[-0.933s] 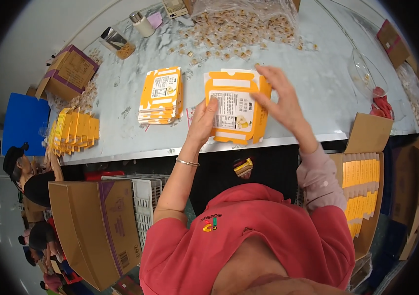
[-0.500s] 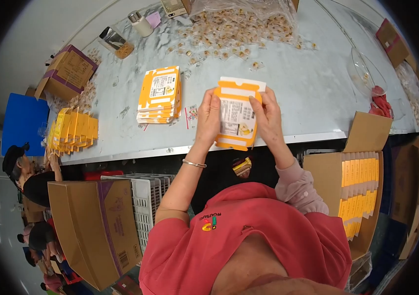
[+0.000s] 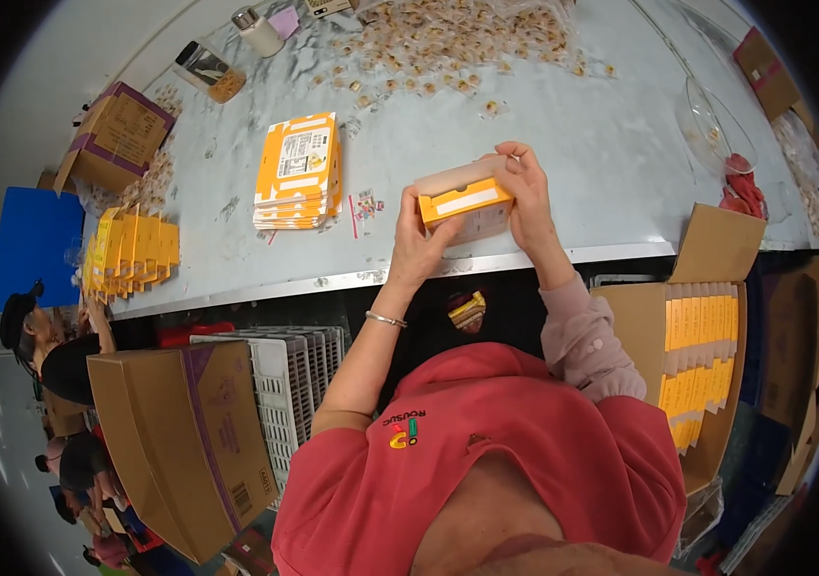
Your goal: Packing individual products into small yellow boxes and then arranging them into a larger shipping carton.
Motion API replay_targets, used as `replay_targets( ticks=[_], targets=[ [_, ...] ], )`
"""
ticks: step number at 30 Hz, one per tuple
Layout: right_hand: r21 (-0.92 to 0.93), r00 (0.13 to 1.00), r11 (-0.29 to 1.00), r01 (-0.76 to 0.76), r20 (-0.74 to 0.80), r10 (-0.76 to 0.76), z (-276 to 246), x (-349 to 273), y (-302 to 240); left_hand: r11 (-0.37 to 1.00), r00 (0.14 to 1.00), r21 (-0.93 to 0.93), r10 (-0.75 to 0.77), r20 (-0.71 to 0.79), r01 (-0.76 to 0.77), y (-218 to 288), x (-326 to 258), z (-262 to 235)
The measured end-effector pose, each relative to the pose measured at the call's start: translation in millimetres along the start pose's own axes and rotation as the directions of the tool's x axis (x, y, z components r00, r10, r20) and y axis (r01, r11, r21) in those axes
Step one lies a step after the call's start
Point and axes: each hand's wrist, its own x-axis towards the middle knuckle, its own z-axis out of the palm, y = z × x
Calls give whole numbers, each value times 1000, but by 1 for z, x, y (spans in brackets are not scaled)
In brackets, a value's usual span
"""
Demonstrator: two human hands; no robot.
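Note:
Between my two hands, above the near edge of the table, is a small yellow-and-white carton (image 3: 469,199), popped out into a box shape with a white flap up on its far side. My left hand (image 3: 419,235) grips its left end, thumb along the near bottom edge. At the right end, my right hand (image 3: 527,197) holds the carton with the thumb at the corner and the index finger raised and bent. To the left lies a stack of flat yellow-and-white cartons (image 3: 299,173). A small printed sachet (image 3: 365,211) rests beside that stack.
Small wrapped pieces (image 3: 467,48) are heaped at the far side. A jar (image 3: 210,72) and a flask (image 3: 257,33) stand far left. Opened yellow boxes (image 3: 131,254) sit near a co-worker (image 3: 45,336). An open brown carton (image 3: 707,365) with packed yellow boxes is at my right.
The carton was flat with its printed face toward me; now it is opened out and tilted, one end facing me. My right fingers have shifted up around its corner. The view moved slightly.

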Motion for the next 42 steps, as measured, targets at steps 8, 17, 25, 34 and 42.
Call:
replay_targets(
  ticks=[8, 17, 25, 34, 42],
  targets=[
    [-102, 986, 986, -129, 92, 138, -24, 18, 20, 989, 997, 148, 17, 70, -27, 0, 9, -5],
    [-979, 969, 95, 181, 161, -189, -65, 218, 71, 967, 884, -25, -243, -400, 255, -33, -5, -56],
    [-882, 961, -390, 265, 275, 32, -72, 224, 103, 902, 878, 337, -86, -471, 269, -24, -14, -71],
    [-972, 975, 81, 219, 215, -48, -119, 177, 28, 836, 879, 402, -180, -441, 373, -29, -21, -94],
    [-898, 947, -343, 274, 315, -68, -136, 285, 48, 734, 968, 665, 42, -247, 137, 33, 51, -52]
  ],
)
